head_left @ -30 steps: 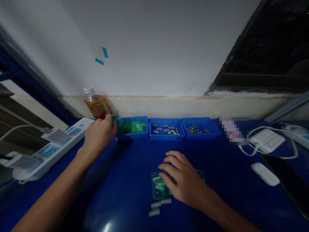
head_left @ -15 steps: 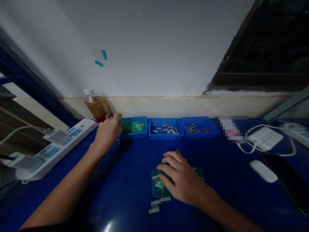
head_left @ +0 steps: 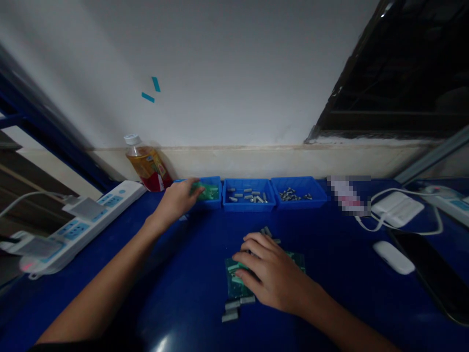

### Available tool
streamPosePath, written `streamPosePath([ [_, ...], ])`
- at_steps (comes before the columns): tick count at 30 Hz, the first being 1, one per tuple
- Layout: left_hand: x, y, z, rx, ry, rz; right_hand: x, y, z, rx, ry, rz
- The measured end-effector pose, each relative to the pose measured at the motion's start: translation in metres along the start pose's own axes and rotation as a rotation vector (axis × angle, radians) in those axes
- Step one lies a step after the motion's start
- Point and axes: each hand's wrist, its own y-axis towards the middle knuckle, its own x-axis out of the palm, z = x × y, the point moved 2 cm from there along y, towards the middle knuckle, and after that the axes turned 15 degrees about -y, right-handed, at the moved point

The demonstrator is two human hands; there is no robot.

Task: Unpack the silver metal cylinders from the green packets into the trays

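My left hand (head_left: 180, 199) reaches into the left blue bin (head_left: 221, 195), its fingers and thumb closed on thin green plastic bags (head_left: 208, 190); the fingertips are slightly blurred. Over another green plastic bag (head_left: 234, 286) on the table, my right hand (head_left: 269, 271) is bent with its fingers apart. Small light pieces show through that bag, and the hand covers its middle. Several short grey metal cylinders (head_left: 231, 305) lie just in front of it. A few more metal cylinders (head_left: 266, 231) lie beyond my right fingers.
The middle blue bin (head_left: 249, 207) holds several metal cylinders, the right blue bin (head_left: 302, 201) small metal parts. At left stand a drink bottle (head_left: 146, 164) and a power strip (head_left: 84, 225) with plugs. A white case (head_left: 394, 257), a black phone (head_left: 436, 278) and a cabled white charger (head_left: 397, 209) lie right.
My left hand has moved right, from the left bin's outer edge to over the bags inside it. My right hand stays over its bag with little movement. The view has shifted slightly.
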Motion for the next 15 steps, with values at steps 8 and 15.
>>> streamPosePath([
  [8, 0.006, -0.007, 0.015, 0.154, -0.077, 0.021, 0.001, -0.005, -0.002, -0.034, -0.008, -0.166],
  [15, 0.02, -0.007, 0.012, 0.154, 0.16, -0.055, 0.004, -0.006, 0.001, -0.01, -0.008, -0.171],
])
